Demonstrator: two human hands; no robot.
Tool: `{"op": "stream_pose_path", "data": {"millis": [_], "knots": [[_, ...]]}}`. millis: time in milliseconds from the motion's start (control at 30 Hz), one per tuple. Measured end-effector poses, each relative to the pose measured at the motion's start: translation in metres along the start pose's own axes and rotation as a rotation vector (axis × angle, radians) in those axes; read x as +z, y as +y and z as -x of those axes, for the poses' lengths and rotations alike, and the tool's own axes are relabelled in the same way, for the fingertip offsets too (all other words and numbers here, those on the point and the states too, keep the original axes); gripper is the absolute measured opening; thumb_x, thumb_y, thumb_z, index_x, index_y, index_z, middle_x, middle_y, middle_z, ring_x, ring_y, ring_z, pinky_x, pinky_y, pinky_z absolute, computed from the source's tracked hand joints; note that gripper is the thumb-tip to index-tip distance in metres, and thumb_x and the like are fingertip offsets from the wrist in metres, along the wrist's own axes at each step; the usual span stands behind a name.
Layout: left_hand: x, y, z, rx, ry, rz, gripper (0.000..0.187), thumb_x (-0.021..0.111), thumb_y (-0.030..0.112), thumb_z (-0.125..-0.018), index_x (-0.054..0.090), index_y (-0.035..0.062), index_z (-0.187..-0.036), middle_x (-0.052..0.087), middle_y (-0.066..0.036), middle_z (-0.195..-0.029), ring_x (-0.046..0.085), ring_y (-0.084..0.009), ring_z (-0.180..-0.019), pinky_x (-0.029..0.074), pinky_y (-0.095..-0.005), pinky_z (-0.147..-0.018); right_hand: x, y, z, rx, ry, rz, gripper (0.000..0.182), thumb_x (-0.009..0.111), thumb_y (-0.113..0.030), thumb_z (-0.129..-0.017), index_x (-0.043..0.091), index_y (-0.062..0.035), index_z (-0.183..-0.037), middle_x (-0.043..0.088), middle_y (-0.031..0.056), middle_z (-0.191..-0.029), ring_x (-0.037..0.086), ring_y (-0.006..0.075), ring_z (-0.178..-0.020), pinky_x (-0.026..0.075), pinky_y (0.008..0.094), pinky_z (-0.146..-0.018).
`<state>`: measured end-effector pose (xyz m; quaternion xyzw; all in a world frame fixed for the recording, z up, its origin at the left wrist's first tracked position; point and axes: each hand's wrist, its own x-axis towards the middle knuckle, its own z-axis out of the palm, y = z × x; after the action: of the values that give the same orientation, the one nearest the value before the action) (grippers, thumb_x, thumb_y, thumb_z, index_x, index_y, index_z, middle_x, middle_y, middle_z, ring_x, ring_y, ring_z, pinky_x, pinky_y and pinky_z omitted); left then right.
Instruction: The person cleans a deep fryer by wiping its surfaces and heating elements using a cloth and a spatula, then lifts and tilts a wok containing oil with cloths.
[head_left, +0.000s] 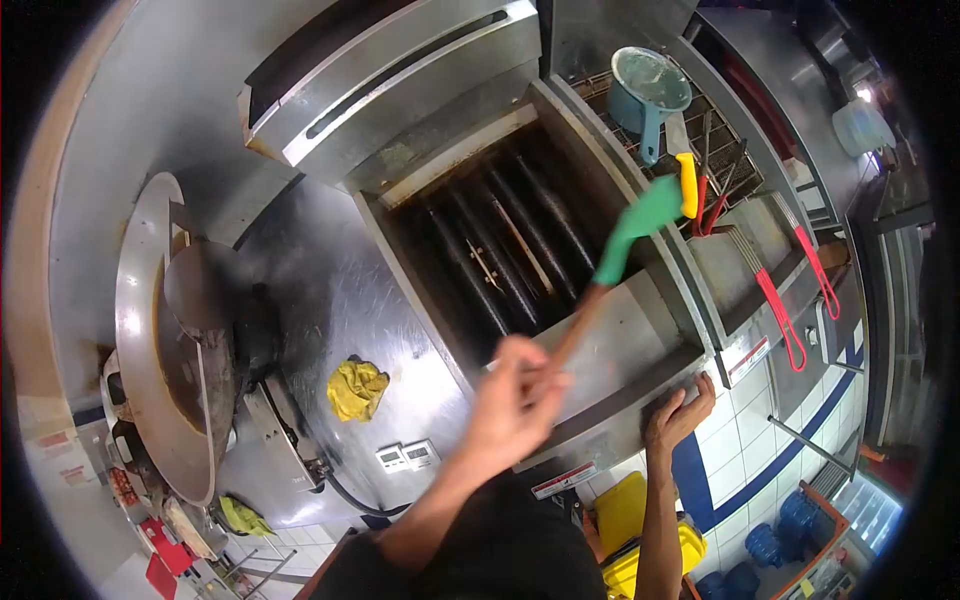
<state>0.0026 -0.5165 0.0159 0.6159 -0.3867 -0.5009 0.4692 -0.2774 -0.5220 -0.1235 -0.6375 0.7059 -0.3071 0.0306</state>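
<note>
My left hand (512, 405) is closed around the brown handle of a green-headed spatula (635, 225), its head blurred. The spatula slants up to the right above the near right part of the open deep fryer (620, 330). Dark heating tubes (500, 235) run along the fryer's brown-stained tank, and two thin light sticks lie over them. My right hand (682, 412) rests with fingers bent over the fryer's front edge, holding nothing. Close to the spatula's head is a yellow-handled tool (688, 185) on the wire rack.
A teal saucepan (650, 85) and red-handled tongs (708, 200) sit on the rack. Red basket handles (780, 320) project at the right. Left of the fryer, a crumpled yellow cloth (357, 389) and two timers (405, 456) lie on the steel counter. A large wok (140, 320) stands far left.
</note>
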Motion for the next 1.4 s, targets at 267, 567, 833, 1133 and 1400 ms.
{"op": "stream_pose_path", "data": {"millis": [267,567,833,1133,1400], "knots": [[-0.06,-0.008,-0.101,-0.022,0.243,-1.021,0.025,0.062,0.015,-0.081,0.047,0.0027,-0.097,0.063,-0.026,-0.073,0.063,-0.0456,-0.075,0.048,-0.0548,-0.069,-0.005,-0.005,-0.003,-0.008,-0.028,0.018,0.032,0.047,-0.017,-0.094,0.049,0.0035,-0.119,0.049,0.0242,-0.127,0.044,0.0383,-0.121,0.03,0.046,-0.105],[-0.048,-0.088,-0.257,-0.063,-0.143,-1.735,0.033,0.067,0.011,-0.078,0.053,0.0045,-0.107,0.07,-0.016,-0.088,0.07,-0.0305,-0.087,0.056,-0.0396,-0.073,0.001,0.004,-0.003,0.017,-0.014,-0.018,0.029,0.047,-0.019,-0.092,0.051,0.0011,-0.113,0.051,0.0227,-0.126,0.045,0.0387,-0.12,0.028,0.0496,-0.106],[-0.051,-0.218,-0.314,-0.04,-0.041,-1.753,0.019,0.05,0.016,-0.093,0.055,0.0037,-0.107,0.072,-0.013,-0.084,0.072,-0.0271,-0.079,0.057,-0.0361,-0.067,0.002,0.008,-0.002,0.011,-0.055,0.011,0.031,0.046,-0.02,-0.094,0.051,0.0019,-0.115,0.049,0.0226,-0.128,0.044,0.0373,-0.122,0.031,0.0471,-0.105],[-0.024,-0.264,-0.318,-0.096,0.116,-1.588,0.017,0.051,0.015,-0.093,0.058,0.0013,-0.101,0.072,-0.013,-0.084,0.072,-0.0255,-0.078,0.059,-0.0344,-0.069,0.004,0.011,0.0,0.039,-0.081,-0.019,0.03,0.046,-0.018,-0.091,0.05,0.0002,-0.115,0.051,0.0211,-0.126,0.042,0.0369,-0.124,0.021,0.0518,-0.112],[-0.011,-0.233,-0.284,-0.095,-0.148,-1.567,0.026,0.061,0.007,-0.085,0.06,-0.003,-0.11,0.069,-0.019,-0.099,0.069,-0.03,-0.092,0.058,-0.0368,-0.076,0.004,0.011,0.0,0.008,-0.075,0.03,0.03,0.045,-0.018,-0.092,0.051,0.0008,-0.114,0.051,0.0215,-0.125,0.045,0.0363,-0.121,0.029,0.0479,-0.105]]}}
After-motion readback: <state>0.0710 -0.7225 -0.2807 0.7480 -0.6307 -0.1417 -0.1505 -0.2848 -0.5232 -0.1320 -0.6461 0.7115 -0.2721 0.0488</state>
